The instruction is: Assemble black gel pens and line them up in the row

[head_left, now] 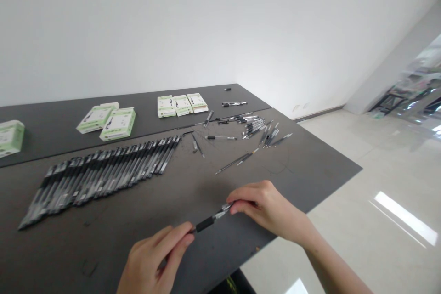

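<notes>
A clear pen with a black rubber grip [206, 224] is held above the near part of the dark table. My left hand [156, 257] pinches its grip end, where the tip is hidden by my fingers. At the other end of the pen, the thumb and fingers of my right hand [263, 209] are closed on the clear barrel. A long row of similar black-and-clear pens [110, 170] lies side by side to the left, beyond my left hand. Loose pens and pen parts [253, 126] are scattered ahead of my right hand.
The dark table [310, 165] ends in a corner at the right, above a shiny tiled floor [372, 239]. Several green-and-white boxes [119, 124] lie along the back, near a white wall [206, 23]. Thin refills [231, 163] lie mid-table.
</notes>
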Motion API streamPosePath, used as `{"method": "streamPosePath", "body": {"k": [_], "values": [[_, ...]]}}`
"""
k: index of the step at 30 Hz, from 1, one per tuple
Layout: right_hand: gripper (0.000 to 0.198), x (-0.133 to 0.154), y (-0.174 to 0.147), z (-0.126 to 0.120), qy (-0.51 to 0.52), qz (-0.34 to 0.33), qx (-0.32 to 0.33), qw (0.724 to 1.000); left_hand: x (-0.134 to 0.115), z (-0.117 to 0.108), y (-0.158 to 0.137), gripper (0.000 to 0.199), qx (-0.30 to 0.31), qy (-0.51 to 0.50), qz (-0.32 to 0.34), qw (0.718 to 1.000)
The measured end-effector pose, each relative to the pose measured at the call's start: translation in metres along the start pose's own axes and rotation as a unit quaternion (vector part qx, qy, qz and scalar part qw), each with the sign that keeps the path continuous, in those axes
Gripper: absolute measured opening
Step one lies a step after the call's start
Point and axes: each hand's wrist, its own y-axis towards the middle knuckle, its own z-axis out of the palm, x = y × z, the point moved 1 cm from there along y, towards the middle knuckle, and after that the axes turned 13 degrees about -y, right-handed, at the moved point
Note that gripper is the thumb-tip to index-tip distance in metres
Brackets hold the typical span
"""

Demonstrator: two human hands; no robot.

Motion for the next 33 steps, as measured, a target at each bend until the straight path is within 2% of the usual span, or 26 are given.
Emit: {"method": "streamPosePath", "body": {"k": [5, 9, 12, 17, 33], "values": [[0.019, 0.016, -0.005, -0.001, -0.052, -0.017, 0.045, 0.997, -0.003, -0.001, 0.001, 0.015, -0.006, -0.01, -0.002, 1.0], [0.018, 0.021, -0.007, -0.008, -0.011, -0.015, -0.015, 1.0, -0.004, -0.004, 0.0, 0.011, -0.031, 0.006, 0.0, 1.0], [0.012, 0.017, -0.006, -0.012, 0.012, -0.007, -0.054, 0.998, -0.004, -0.005, -0.002, 0.012, -0.021, 0.013, 0.002, 1.0], [0.011, 0.011, -0.005, -0.011, 0.028, 0.001, -0.056, 0.998, -0.005, -0.007, -0.006, 0.011, -0.041, 0.019, 0.01, 0.999], [0.012, 0.01, -0.001, -0.008, 0.041, 0.02, -0.036, 0.998, -0.004, -0.005, -0.004, 0.012, -0.029, 0.019, 0.021, 0.999]]}}
